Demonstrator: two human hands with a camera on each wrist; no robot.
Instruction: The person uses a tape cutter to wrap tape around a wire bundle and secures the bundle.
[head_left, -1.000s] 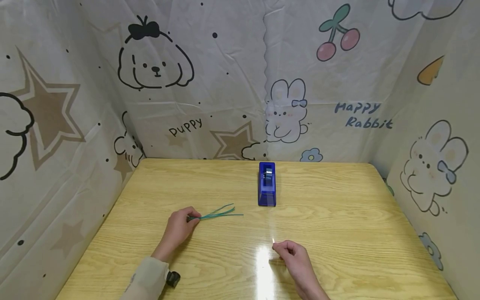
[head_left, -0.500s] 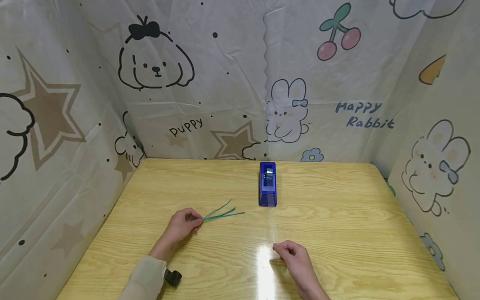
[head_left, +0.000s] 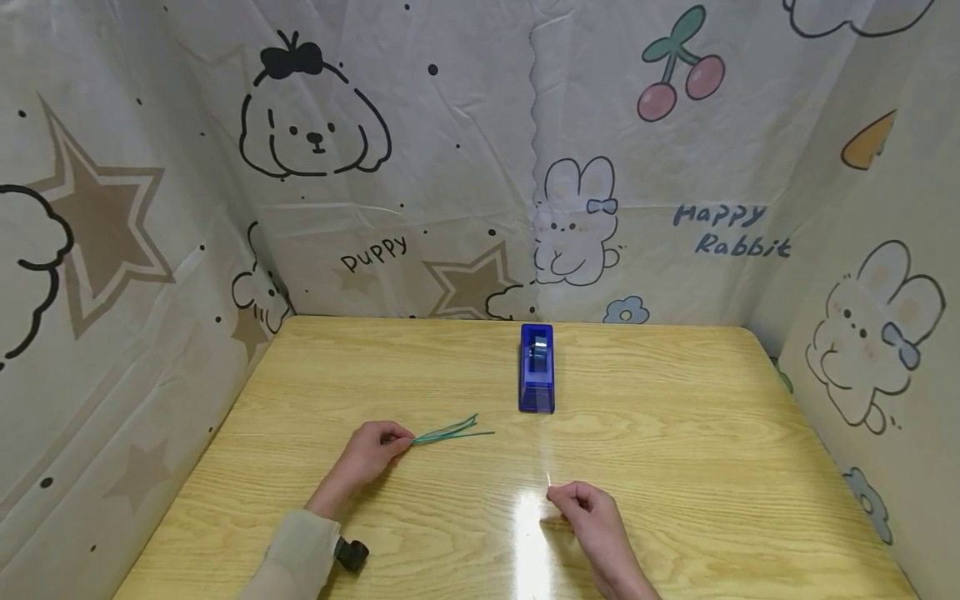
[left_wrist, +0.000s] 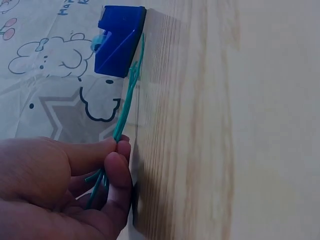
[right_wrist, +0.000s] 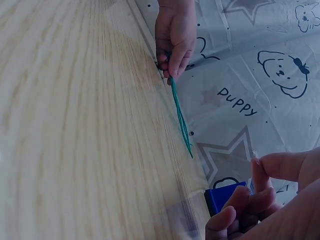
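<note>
My left hand [head_left: 372, 454] pinches a bundle of thin green wires [head_left: 450, 432] between thumb and fingers, near one end. In the left wrist view the short ends of the wires [left_wrist: 95, 187] stick out below the thumb, among the curled fingers. The long ends fan out to the right, toward a blue tape dispenser [head_left: 536, 371]. From the dispenser a clear strip of tape [head_left: 546, 454] stretches toward me. Its free end is pinched between the thumb and forefinger of my right hand [head_left: 596, 525]. The dispenser is partly hidden behind the right fingers in the right wrist view.
Everything is on or over a wooden table [head_left: 675, 400]. A printed cloth [head_left: 450, 192] hangs along its back and sides. A small black device [head_left: 351, 554] is at the left sleeve cuff [head_left: 303, 546]. Glare brightens the table before the right hand.
My left hand has shifted slightly to the right with the wires, whose free ends have swung and drawn closer together. The right hand holds the tape in nearly the same place.
</note>
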